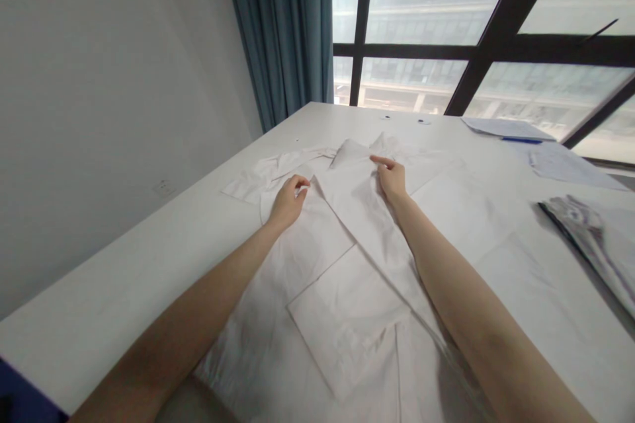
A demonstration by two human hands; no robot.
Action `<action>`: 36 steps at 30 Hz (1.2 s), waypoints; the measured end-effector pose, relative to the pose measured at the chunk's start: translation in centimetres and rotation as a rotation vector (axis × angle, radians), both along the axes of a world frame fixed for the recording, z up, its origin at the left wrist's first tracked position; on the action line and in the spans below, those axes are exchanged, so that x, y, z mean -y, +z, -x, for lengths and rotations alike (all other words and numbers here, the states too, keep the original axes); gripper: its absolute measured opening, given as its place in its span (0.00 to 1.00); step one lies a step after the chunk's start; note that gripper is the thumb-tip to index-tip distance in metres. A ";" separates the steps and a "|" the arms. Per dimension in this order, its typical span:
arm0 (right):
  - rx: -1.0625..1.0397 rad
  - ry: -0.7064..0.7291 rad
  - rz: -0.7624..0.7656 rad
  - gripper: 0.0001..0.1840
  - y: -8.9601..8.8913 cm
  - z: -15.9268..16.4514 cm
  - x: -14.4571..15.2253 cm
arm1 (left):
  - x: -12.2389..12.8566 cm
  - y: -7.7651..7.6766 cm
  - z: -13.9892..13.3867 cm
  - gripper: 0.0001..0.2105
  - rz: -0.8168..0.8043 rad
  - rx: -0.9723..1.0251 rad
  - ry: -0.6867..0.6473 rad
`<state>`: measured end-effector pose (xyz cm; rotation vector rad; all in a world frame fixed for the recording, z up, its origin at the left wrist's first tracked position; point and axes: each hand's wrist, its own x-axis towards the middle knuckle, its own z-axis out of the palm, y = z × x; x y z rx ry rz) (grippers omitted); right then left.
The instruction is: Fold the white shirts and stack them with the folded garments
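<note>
A white shirt lies spread over the table in front of me, with its collar at the far end and a square patch pocket nearer to me. My left hand is closed in a pinch at the upper corner of the shirt's front edge. Farther right, my right hand rests on the cloth just below the collar. Its index finger points left along the fabric, while the other fingers are curled and partly hidden. A crumpled sleeve stretches off to the left.
The white table runs along a grey wall at left. On the right lie a folded grey garment, papers and a blue pen. Small dark items sit near the far edge. Behind are a blue curtain and windows.
</note>
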<state>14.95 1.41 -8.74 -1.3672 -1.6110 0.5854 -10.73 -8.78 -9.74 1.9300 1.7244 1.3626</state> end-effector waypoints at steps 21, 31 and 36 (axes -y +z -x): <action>0.537 0.292 0.436 0.17 6.6 -6.7 7.9 | 0.1 0.2 0.0 0.20 0.087 -0.130 -0.016; 0.996 0.068 0.306 0.13 4.0 -13.3 21.4 | 0.3 0.0 -0.1 0.14 0.028 -0.008 0.009; 0.898 0.120 0.325 0.15 3.1 -15.7 25.8 | 0.2 0.2 -0.1 0.17 0.037 -0.126 -0.059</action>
